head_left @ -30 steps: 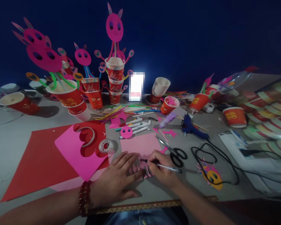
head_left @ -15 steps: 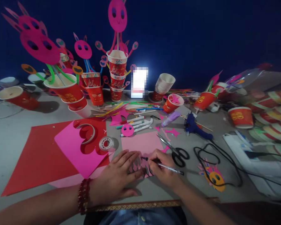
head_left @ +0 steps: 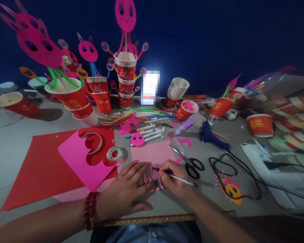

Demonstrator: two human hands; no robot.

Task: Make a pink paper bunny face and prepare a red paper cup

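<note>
My left hand point(head_left: 130, 182) lies flat with spread fingers on the lower part of a light pink sheet point(head_left: 153, 152), which has several openings cut in its lower part. Close beside it, my right hand point(head_left: 176, 179) grips a slim pen point(head_left: 183, 181), its dark tip at the sheet near my left fingertips. Black-handled scissors point(head_left: 194, 167) lie open just right of the sheet. Left of my left hand, a bright pink sheet point(head_left: 77, 157) with curved cutouts rests on a red sheet point(head_left: 43, 168). A tape roll point(head_left: 114, 154) sits near the sheet's left edge.
Markers point(head_left: 149, 133) and a pink face disc point(head_left: 137, 139) lie beyond the sheet. Stacked cups point(head_left: 126, 84) with pink figures stand at the back, beside a lit screen point(head_left: 150, 87). On the right are a blue glue gun point(head_left: 212, 136), its black cable and yellow-pink cutouts point(head_left: 231, 191).
The whole view has shifted slightly. My right hand and the pen show at most a tiny movement, and my left hand remains flat in the same place on the sheet.
</note>
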